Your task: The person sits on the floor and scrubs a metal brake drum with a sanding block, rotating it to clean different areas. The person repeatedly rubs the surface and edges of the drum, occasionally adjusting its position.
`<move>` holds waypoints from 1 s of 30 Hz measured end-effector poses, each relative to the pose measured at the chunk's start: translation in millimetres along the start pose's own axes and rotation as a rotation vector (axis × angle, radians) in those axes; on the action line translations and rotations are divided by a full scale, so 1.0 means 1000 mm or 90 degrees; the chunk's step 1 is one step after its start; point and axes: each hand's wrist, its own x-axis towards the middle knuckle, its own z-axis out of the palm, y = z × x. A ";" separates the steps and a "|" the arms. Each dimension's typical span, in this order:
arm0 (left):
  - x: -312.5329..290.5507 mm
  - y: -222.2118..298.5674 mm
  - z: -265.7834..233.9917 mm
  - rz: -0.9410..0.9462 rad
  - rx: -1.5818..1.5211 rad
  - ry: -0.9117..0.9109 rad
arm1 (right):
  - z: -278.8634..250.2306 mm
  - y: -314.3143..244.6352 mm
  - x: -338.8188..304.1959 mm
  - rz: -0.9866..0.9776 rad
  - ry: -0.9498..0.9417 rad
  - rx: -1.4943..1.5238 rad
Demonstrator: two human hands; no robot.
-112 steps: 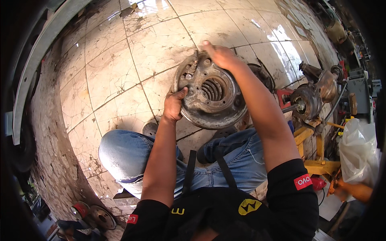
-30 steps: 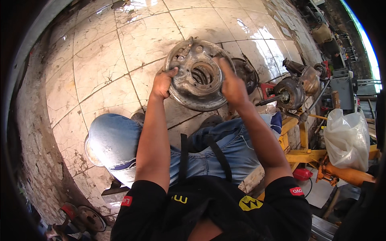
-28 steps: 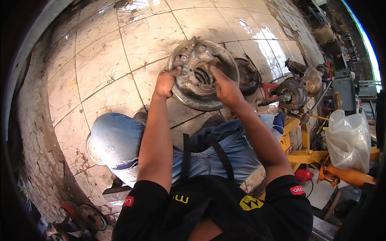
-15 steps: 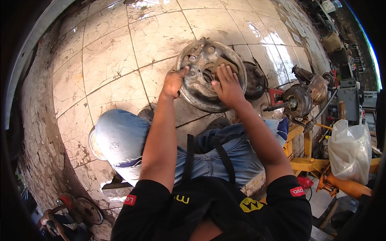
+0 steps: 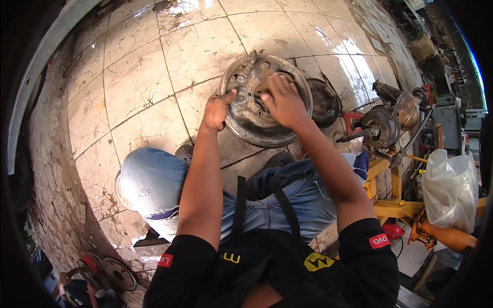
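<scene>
A round, worn metal brake backing plate [image 5: 259, 134] with a central hole and several smaller holes is tilted up in front of my knees. My left hand [image 5: 217, 110] grips its left rim, thumb on the face and fingers behind. My right hand [image 5: 286, 102] presses a brown piece of sandpaper [image 5: 264, 81] against the upper right of the face. Its fingers are bent over the sheet and hide most of it. A dark round plate [image 5: 324, 105] lies on the floor just behind, partly covered by the one I hold.
To the right sits a greasy axle assembly [image 5: 382, 126] beside a yellow wooden frame [image 5: 398, 209] and a clear plastic bag [image 5: 449, 190]. At the lower left are a brown metal disc [image 5: 119, 273] and part of another person [image 5: 79, 291]. Cracked tiles [image 5: 138, 97] cover the floor.
My right hand has slid up and left across the face of the plate with the sandpaper, its fingers now more bent. The left hand keeps its grip on the rim.
</scene>
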 end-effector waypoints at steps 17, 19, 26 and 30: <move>-0.014 0.009 0.018 0.013 -0.025 0.005 | -0.008 -0.014 0.005 0.038 -0.017 -0.068; -0.011 0.006 0.012 0.010 -0.053 -0.018 | 0.001 -0.016 -0.001 -0.078 0.023 -0.056; -0.011 0.004 0.014 0.030 -0.009 -0.002 | 0.001 -0.014 -0.010 -0.164 0.013 -0.003; -0.004 0.003 0.012 0.007 0.018 -0.001 | 0.002 -0.002 0.006 0.087 0.032 0.001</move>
